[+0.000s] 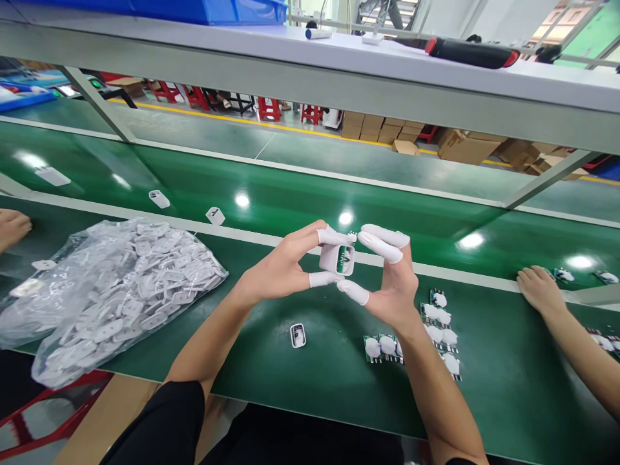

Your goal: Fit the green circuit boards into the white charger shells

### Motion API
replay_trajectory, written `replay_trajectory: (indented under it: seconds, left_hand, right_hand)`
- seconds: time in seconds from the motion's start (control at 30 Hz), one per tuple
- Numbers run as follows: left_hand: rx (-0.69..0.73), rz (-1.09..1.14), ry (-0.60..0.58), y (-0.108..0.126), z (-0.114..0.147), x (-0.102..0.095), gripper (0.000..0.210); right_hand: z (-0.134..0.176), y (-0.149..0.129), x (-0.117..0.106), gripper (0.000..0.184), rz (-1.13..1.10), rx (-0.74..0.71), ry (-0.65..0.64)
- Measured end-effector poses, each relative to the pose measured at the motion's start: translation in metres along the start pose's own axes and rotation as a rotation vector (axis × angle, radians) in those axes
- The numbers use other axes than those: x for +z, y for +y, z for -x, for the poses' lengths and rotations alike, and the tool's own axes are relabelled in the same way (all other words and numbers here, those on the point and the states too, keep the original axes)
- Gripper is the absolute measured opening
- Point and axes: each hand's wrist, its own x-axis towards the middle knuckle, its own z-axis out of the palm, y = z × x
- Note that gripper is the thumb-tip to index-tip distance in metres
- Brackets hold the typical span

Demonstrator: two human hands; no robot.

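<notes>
My left hand (281,261) grips a small white plastic housing (330,258) between thumb and fingers, its open end turned to the right. Inside that opening a green circuit board (343,259) shows in part. My right hand (387,271) is at the open end with thumb and fingers apart; its thumb tip is close to the lower rim, and whether it touches I cannot tell. Both hands wear white finger cots. Below them, another white housing (298,336) rests on the green bench. Circuit boards with white covering (387,346) lie beside my right forearm.
A clear bag of white plastic parts (140,278) lies on the left. More boards (440,316) stand in a column at right. White housings (216,216) sit along the conveyor edge. Other people's hands (540,289) (13,227) are at both sides. A shelf (310,61) crosses above, bearing a screwdriver (472,53).
</notes>
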Motion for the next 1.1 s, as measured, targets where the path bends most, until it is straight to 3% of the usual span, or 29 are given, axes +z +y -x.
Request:
replay_trajectory:
  seconds: [0.07, 0.17, 0.4, 0.5, 0.63, 0.73, 0.87, 1.03, 1.1]
  left_hand:
    - [0.014, -0.003, 0.016, 0.0, -0.001, 0.0, 0.051]
    - [0.033, -0.014, 0.031, 0.001, -0.002, 0.001, 0.052]
    - [0.111, -0.067, 0.116, -0.004, 0.0, 0.009, 0.05]
    - [0.029, 0.046, 0.121, -0.005, 0.002, 0.016, 0.049]
    - [-0.198, 0.41, 0.16, -0.012, 0.003, 0.024, 0.043]
    - [-0.321, 0.644, 0.344, -0.027, -0.002, 0.02, 0.036]
    - [-0.531, 0.872, 0.676, -0.058, -0.01, 0.003, 0.04]
    - [-0.825, 1.103, 1.074, -0.093, -0.014, -0.012, 0.02]
    - [-0.9, 1.13, 1.172, -0.102, -0.014, -0.013, 0.013]
  right_hand:
    - [0.001, 0.003, -0.001, 0.084, 0.094, -0.086, 0.043]
    - [0.003, 0.006, -0.002, 0.067, 0.213, -0.196, 0.029]
    - [0.0, 0.007, -0.002, 0.049, 0.276, -0.36, -0.009]
    - [0.001, 0.011, -0.001, 0.044, 0.258, -0.353, 0.0]
    - [0.002, 0.017, 0.0, 0.051, 0.15, -0.16, 0.004]
    - [0.001, 0.022, -0.004, 0.051, 0.043, -0.047, 0.129]
    - [-0.003, 0.027, -0.012, 0.04, 0.03, -0.018, 0.267]
    - [-0.002, 0.031, -0.015, 0.035, 0.017, -0.016, 0.268]
    - [-0.002, 0.031, -0.014, 0.034, 0.016, -0.029, 0.253]
